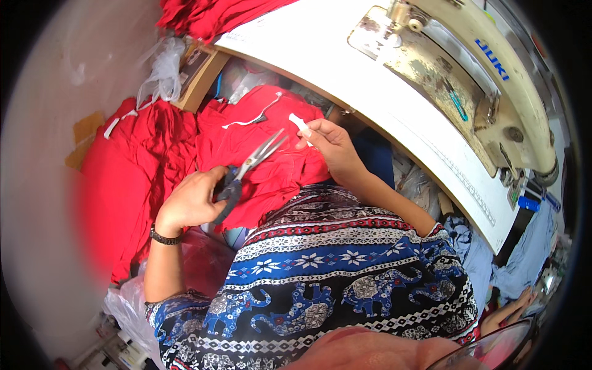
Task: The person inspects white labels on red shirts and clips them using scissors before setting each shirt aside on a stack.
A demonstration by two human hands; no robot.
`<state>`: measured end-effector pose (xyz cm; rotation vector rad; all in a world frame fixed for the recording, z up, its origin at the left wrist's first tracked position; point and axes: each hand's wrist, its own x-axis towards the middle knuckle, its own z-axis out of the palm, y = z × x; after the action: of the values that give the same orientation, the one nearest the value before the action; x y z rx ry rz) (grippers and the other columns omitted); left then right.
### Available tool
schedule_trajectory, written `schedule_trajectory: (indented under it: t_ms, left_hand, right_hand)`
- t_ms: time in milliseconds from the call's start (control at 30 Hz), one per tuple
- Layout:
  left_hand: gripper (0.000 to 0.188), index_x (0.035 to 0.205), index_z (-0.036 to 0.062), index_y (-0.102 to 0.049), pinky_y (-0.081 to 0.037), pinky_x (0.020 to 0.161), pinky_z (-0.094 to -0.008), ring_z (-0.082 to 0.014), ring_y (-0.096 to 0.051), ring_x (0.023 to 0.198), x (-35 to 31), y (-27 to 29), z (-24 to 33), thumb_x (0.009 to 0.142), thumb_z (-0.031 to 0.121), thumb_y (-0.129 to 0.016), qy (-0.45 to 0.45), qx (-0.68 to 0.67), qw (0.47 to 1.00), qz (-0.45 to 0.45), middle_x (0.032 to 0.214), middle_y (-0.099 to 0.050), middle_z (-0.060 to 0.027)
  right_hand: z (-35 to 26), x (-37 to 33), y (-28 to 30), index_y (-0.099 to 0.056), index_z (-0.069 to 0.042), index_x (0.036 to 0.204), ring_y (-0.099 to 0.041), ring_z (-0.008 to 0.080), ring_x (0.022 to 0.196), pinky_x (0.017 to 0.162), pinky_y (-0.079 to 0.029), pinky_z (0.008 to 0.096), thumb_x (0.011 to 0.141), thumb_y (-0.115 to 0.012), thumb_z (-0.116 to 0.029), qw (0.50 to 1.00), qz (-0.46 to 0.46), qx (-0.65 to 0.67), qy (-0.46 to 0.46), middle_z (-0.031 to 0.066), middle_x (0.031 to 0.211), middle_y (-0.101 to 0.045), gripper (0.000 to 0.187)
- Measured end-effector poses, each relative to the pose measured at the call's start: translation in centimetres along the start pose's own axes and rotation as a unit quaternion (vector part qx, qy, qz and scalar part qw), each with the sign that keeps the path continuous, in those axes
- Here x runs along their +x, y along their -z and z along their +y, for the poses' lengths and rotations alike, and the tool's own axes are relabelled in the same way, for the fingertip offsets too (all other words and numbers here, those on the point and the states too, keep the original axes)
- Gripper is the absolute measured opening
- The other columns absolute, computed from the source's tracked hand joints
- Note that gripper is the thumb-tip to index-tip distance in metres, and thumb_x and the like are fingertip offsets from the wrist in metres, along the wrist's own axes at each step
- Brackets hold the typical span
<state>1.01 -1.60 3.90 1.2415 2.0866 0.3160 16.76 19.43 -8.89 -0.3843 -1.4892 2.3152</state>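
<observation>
My left hand [190, 198] is closed around the dark handles of a pair of scissors [250, 164]. The metal blades are parted slightly and point toward my right hand [332, 148]. Between the thumb and fingers of that hand is a small white strip [298, 122], possibly a fabric label; its lower end is hidden by the fingers. Red fabric [246, 139] lies bunched over my lap beneath both hands. A thin white strip with a dark patch [262, 114] rests on the fabric, beyond the scissor tips.
A white sewing table [308, 46] runs along the right, carrying a sewing machine [515, 92] and teal thread snips [457, 105]. Its open wooden drawer [200, 79] stands at the far left. More red fabric [132, 179] is heaped left. Part of a bare limb [512, 311] shows lower right.
</observation>
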Motion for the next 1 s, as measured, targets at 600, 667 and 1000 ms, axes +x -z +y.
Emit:
schedule_trajectory:
  t_ms: [600,667,1000]
  left_hand:
    - [0.028,0.101,0.0005,-0.059,-0.046,0.066,-0.0461,-0.0405,-0.06,0.076,2.1,-2.4,0.2,0.074,0.009,-0.06,-0.051,0.056,0.997,0.031,0.077,-0.06,-0.023]
    - [0.024,0.097,0.0004,-0.059,-0.046,0.065,-0.0424,-0.0376,-0.061,0.072,2.8,-1.2,-0.1,0.075,0.01,-0.061,-0.041,0.01,0.997,0.058,0.075,-0.059,-0.0221]
    - [0.043,0.083,-0.0026,-0.067,-0.05,0.07,-0.0462,-0.04,-0.064,0.077,23.3,4.4,5.5,0.076,0.039,-0.062,-0.064,0.229,0.94,0.246,0.078,-0.064,-0.0252]
  right_hand:
    - [-0.1,-0.9,0.3,-0.064,0.002,0.097,-0.058,0.0071,0.081,0.079,-0.045,0.0232,0.091,-0.056,-0.008,0.997,-0.019,-0.068,-0.02,0.0025,0.083,-0.066,0.014]
    - [0.8,-0.6,0.9,-0.062,0.003,0.107,-0.057,0.0071,0.089,0.081,-0.045,0.0232,0.09,-0.059,-0.012,0.999,0.008,-0.027,-0.033,0.003,0.094,-0.064,0.022]
    - [3.9,-3.9,4.2,-0.053,-0.003,0.123,-0.055,0.0128,0.109,0.094,-0.043,0.0275,0.087,-0.062,-0.013,0.974,-0.128,-0.133,-0.129,0.0067,0.118,-0.059,0.038]
